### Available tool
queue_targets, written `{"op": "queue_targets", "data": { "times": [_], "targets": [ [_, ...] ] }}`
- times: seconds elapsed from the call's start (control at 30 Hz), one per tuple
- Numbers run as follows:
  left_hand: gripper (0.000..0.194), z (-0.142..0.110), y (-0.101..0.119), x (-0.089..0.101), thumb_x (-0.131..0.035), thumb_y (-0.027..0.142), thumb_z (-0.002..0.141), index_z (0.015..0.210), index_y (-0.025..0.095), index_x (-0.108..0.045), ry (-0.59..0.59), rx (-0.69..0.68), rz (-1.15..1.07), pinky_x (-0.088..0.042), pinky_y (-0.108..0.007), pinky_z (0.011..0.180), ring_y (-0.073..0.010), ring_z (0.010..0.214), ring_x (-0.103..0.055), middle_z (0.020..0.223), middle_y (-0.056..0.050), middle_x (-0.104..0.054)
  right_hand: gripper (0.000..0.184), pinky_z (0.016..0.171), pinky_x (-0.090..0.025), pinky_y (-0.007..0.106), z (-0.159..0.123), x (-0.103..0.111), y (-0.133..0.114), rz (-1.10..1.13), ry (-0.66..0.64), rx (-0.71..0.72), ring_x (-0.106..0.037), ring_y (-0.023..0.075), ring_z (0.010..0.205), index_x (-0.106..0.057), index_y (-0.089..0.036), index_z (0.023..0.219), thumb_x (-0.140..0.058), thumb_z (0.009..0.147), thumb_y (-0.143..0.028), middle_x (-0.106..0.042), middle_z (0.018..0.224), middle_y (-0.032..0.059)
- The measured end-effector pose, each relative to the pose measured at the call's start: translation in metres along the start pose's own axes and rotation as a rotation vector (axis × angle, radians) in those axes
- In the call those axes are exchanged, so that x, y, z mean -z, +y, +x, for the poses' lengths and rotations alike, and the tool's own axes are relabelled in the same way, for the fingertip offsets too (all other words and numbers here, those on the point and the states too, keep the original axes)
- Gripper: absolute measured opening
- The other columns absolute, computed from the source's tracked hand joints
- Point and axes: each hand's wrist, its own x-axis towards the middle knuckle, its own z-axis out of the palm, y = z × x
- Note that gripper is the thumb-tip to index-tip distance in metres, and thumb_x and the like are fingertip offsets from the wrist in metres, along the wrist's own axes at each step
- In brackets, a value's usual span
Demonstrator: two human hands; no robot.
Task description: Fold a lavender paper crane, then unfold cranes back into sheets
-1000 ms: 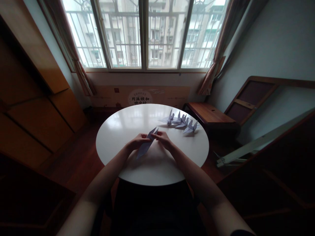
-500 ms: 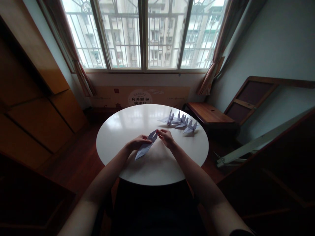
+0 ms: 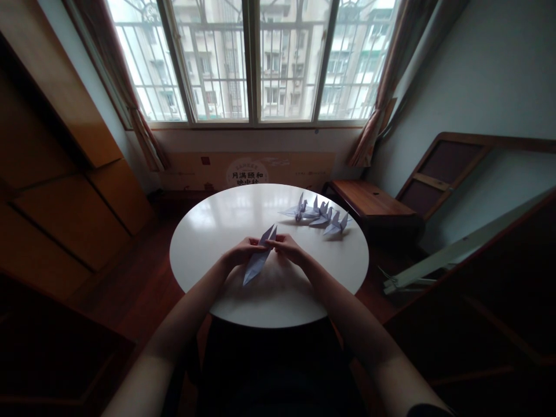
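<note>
A long, narrow folded piece of pale lilac paper [image 3: 256, 262] is held just above the round white table [image 3: 217, 226]. My left hand [image 3: 241, 252] pinches its middle from the left. My right hand [image 3: 287, 248] pinches it from the right, near the upper forked tips. Both hands meet at the paper's middle, fingers closed on it. Three finished lilac paper cranes [image 3: 319, 215] stand in a row on the table's far right, beyond my right hand.
A low wooden bench [image 3: 369, 204] stands right of the table. A framed panel [image 3: 438, 174] and a long pale board [image 3: 460, 249] lean at the right. Wooden cabinets [image 3: 65, 191] line the left. A barred window [image 3: 256, 58] faces me.
My right hand slid from the paper's far tips back toward its middle, next to my left hand. The paper turned slightly more upright.
</note>
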Motion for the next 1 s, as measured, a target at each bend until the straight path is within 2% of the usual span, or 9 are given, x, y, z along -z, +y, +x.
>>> {"op": "queue_targets", "data": {
  "times": [0.23, 0.47, 0.7, 1.0],
  "targets": [
    [0.039, 0.001, -0.001, -0.001, -0.085, 0.034, 0.061, 0.084, 0.006, -0.071, 0.051, 0.045, 0.004, -0.035, -0.021, 0.048, -0.0080, 0.049, -0.052, 0.063, -0.004, -0.063, 0.041, 0.058, -0.034, 0.027, -0.004, -0.001, -0.007, 0.058, -0.028, 0.063, -0.050, 0.0133, 0.060, -0.069, -0.012, 0.071, -0.076, 0.062, -0.052, -0.063, 0.066, 0.0030],
    [0.043, 0.000, 0.003, -0.001, -0.085, 0.040, 0.059, 0.081, 0.008, -0.069, 0.062, 0.017, 0.074, -0.040, -0.023, 0.049, -0.0106, 0.049, -0.055, 0.060, -0.003, -0.062, 0.044, 0.054, -0.030, 0.026, 0.013, 0.012, 0.007, 0.041, 0.273, 0.031, -0.042, 0.0111, 0.054, -0.064, -0.016, 0.063, -0.076, 0.055, -0.058, -0.056, 0.056, 0.0001],
    [0.044, 0.000, 0.006, -0.005, -0.085, 0.045, 0.058, 0.073, 0.008, -0.067, 0.097, 0.025, 0.102, -0.040, -0.023, 0.047, -0.0100, 0.045, -0.053, 0.055, -0.002, -0.060, 0.046, 0.053, -0.029, 0.027, 0.018, 0.018, 0.015, 0.074, 0.290, 0.024, -0.042, 0.0100, 0.051, -0.062, -0.016, 0.063, -0.077, 0.054, -0.058, -0.053, 0.054, -0.0009],
    [0.049, 0.005, 0.002, 0.001, -0.085, 0.050, 0.053, 0.066, 0.011, -0.058, 0.196, 0.020, 0.082, -0.036, -0.020, 0.044, -0.0073, 0.043, -0.051, 0.053, 0.000, -0.056, 0.045, 0.051, -0.026, 0.027, 0.016, 0.033, 0.009, 0.187, 0.478, -0.044, -0.041, 0.0096, 0.051, -0.062, -0.015, 0.064, -0.081, 0.048, -0.053, -0.052, 0.055, -0.0004]
  ]
}}
